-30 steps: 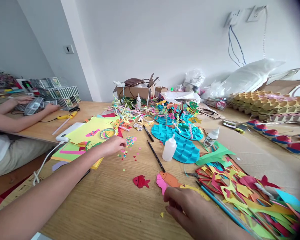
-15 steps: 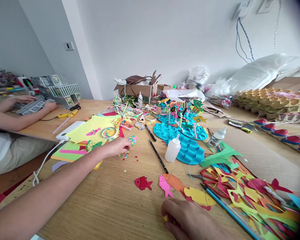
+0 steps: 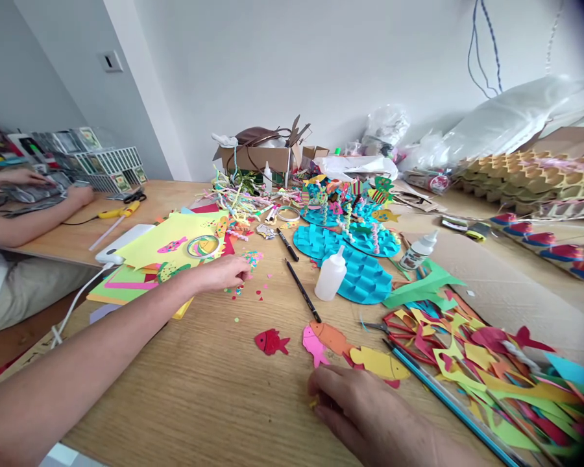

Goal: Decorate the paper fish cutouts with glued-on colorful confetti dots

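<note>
My left hand (image 3: 228,272) reaches out over the table, fingers bunched downward at a small pile of coloured paper dots (image 3: 254,259); whatever the fingertips grip is hidden. In the foreground my right hand (image 3: 353,405) is curled closed, with a bit of a small yellow piece (image 3: 313,403) showing between thumb and fingers. Just beyond it lie a pink paper fish (image 3: 314,346), an orange paper fish (image 3: 329,338) and a yellow paper fish (image 3: 380,364), overlapping. A red paper fish (image 3: 271,342) with a drawn eye lies apart, to their left.
A white squeeze bottle (image 3: 331,275) stands beside a black pencil (image 3: 302,290) and blue egg-carton-like bases (image 3: 365,275). Paper scraps (image 3: 486,370) and scissors (image 3: 403,334) lie right. Yellow paper sheets (image 3: 150,237) are left, and another person's hands (image 3: 78,192) work farther left.
The view has shifted slightly, so most things sit a little higher and further left. My left hand stays at the paper dots, its fingers slightly moved; my right hand remains curled.
</note>
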Action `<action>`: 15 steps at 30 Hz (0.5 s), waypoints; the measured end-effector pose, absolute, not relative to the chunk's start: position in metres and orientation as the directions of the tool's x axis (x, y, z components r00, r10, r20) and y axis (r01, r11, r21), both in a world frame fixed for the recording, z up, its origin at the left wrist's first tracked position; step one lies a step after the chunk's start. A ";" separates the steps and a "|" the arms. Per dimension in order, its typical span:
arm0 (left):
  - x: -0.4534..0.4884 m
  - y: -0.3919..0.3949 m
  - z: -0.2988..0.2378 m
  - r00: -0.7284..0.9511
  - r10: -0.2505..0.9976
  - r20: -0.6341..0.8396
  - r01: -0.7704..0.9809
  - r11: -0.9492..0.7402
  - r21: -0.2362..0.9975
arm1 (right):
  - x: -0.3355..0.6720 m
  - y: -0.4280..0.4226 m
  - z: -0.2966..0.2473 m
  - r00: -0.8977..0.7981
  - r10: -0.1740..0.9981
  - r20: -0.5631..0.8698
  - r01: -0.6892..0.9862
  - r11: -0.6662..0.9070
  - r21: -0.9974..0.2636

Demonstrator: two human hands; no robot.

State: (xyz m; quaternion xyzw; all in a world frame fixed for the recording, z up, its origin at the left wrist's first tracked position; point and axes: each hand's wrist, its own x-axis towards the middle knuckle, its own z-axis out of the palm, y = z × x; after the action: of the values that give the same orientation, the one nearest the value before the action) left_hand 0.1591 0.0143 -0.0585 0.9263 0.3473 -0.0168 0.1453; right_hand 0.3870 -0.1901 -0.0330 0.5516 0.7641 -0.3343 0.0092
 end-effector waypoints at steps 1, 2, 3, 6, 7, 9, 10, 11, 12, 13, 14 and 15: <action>0.159 0.014 -0.058 0.756 0.642 -0.128 0.650 -0.711 0.269 | 0.388 -0.190 -0.035 -0.396 0.837 -0.378 0.844 0.169 -0.509; 0.160 0.014 -0.058 0.752 0.647 -0.125 0.652 -0.704 0.281 | 0.389 -0.190 -0.036 -0.396 0.841 -0.369 0.842 0.172 -0.511; 0.160 0.014 -0.057 0.747 0.654 -0.122 0.656 -0.694 0.297 | 0.389 -0.189 -0.038 -0.398 0.842 -0.364 0.840 0.176 -0.513; 0.158 0.016 -0.057 0.722 0.682 -0.118 0.671 -0.648 0.361 | 0.391 -0.189 -0.041 -0.399 0.846 -0.354 0.837 0.179 -0.517; 0.157 0.017 -0.057 0.710 0.695 -0.117 0.676 -0.625 0.389 | 0.391 -0.189 -0.042 -0.397 0.849 -0.348 0.834 0.176 -0.523; 0.152 0.018 -0.056 0.680 0.724 -0.118 0.685 -0.569 0.456 | 0.392 -0.189 -0.041 -0.393 0.857 -0.335 0.826 0.169 -0.538; 0.150 0.017 -0.055 0.664 0.739 -0.118 0.684 -0.536 0.494 | 0.392 -0.189 -0.040 -0.388 0.861 -0.329 0.823 0.163 -0.544; 0.148 0.016 -0.054 0.647 0.754 -0.116 0.680 -0.502 0.534 | 0.392 -0.189 -0.038 -0.384 0.863 -0.329 0.823 0.159 -0.546; 0.146 0.013 -0.052 0.631 0.768 -0.112 0.671 -0.468 0.575 | 0.392 -0.189 -0.036 -0.380 0.863 -0.332 0.824 0.153 -0.545; 0.145 0.010 -0.050 0.616 0.780 -0.108 0.658 -0.434 0.615 | 0.392 -0.189 -0.033 -0.375 0.865 -0.334 0.826 0.148 -0.544; 0.144 0.005 -0.049 0.603 0.791 -0.103 0.641 -0.403 0.653 | 0.392 -0.189 -0.030 -0.371 0.868 -0.329 0.825 0.145 -0.547; 0.144 0.000 -0.047 0.591 0.800 -0.099 0.623 -0.375 0.687 | 0.392 -0.188 -0.027 -0.370 0.873 -0.318 0.820 0.145 -0.554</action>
State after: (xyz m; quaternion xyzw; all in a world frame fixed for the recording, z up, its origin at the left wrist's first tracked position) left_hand 0.1438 0.0002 -0.0472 0.8195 0.4342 0.1261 0.3522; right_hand 0.3920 -0.1884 -0.0275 0.5601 0.7557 -0.3372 -0.0396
